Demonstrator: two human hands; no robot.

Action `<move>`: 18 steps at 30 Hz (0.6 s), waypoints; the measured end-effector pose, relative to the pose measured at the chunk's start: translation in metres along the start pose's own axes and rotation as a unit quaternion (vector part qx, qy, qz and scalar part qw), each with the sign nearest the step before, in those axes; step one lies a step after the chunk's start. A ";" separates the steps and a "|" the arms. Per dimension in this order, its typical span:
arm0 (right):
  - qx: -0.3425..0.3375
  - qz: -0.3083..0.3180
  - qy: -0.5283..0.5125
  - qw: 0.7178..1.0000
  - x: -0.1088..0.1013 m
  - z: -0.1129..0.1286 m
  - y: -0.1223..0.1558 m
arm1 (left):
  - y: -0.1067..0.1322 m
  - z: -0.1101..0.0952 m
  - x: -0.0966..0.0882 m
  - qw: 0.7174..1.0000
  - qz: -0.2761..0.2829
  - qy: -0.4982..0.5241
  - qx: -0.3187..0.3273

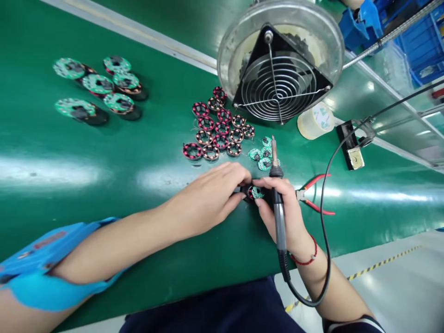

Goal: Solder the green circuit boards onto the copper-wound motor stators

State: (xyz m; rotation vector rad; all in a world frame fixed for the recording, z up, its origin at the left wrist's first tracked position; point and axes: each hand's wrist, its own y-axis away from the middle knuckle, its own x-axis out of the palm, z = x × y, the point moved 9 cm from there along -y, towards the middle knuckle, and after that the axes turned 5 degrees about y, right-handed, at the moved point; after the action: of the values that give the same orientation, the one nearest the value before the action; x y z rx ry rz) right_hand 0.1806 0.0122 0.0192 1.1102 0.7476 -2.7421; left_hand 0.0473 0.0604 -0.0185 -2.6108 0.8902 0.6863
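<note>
Standing at the bench, I am observing a person working with both hands over a green table (156,178). The left hand (208,196) is bending its fingers and thumb nearly together, pinching the left edge of a small unit (257,192). The unit is sitting between the two hands, near the table's front edge, and is showing a green board and a little red winding; the fingers are partly hiding it. The right hand (286,203) is curling around a soldering iron (279,222), its thumb and forefinger reaching the unit's right side. The iron is pointing tip away from the person, its cord (323,199) looping over the right forearm. Red-handled pliers (314,179) are lying just right of the right hand. Beyond the hands, loose boards (265,163) are lying in a small cluster, and wound coils (221,128) are standing in a group to their left. Six board-topped assemblies (98,84) are resting farther left, well apart. A fan (277,90) is standing behind the coils, with a tape roll (314,121) beside it.
</note>
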 end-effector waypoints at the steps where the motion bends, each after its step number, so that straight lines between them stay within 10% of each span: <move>1: 0.002 0.005 -0.003 1.000 0.000 0.000 0.000 | -0.001 0.000 0.000 1.000 0.007 0.005 -0.001; 18: 0.030 0.037 -0.025 0.999 0.009 -0.005 0.000 | -0.009 -0.001 -0.013 0.996 0.022 0.085 -0.008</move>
State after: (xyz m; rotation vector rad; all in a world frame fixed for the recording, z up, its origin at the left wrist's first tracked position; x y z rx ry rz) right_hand 0.1773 0.0155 0.0097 1.0528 0.6083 -2.7359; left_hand 0.0440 0.0730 -0.0094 -2.7023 0.9984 0.4882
